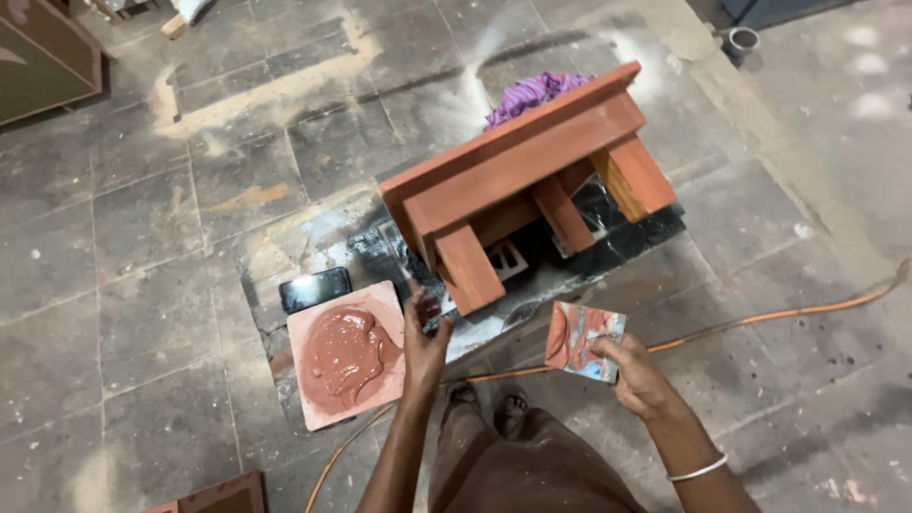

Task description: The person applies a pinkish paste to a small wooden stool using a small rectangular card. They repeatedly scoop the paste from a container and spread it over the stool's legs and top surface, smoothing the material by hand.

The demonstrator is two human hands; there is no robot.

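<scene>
Looking down from the head camera onto a dusty grey stone-tile floor (142, 218). Person stands, bare feet visible below the hands.

Right hand (638, 375): closed around a small square metal scraper plate smeared with reddish-brown paste (581, 340). Thumb lies over the near face, fingers wrap behind the lower right corner. Plate is held off the floor, tilted, its smeared face turned up and left. Thin silver bangle (698, 468) on that wrist.

Left hand (425, 334): half open, fingers loosely spread and pointing up toward the leg of the reddish-brown wooden stool-like frame (518, 176). Fingertips stained with the same paste. Cannot tell whether the fingertips touch the near leg or hang just short of it; hand grips nothing.

Wooden frame sits tipped on a black plastic sheet (646, 228), near legs toward the person. Purple striped cloth (532, 93) shows behind its top edge.

Just left of the left hand: flat square pink board carrying a mound of wet reddish-brown paste (344, 353), lying on the floor. Black phone (314, 288) lies at the board's upper left corner, just beside it.

Orange cable (760, 318) runs across the floor from the right edge, passing below the scraper plate, toward the feet.
</scene>
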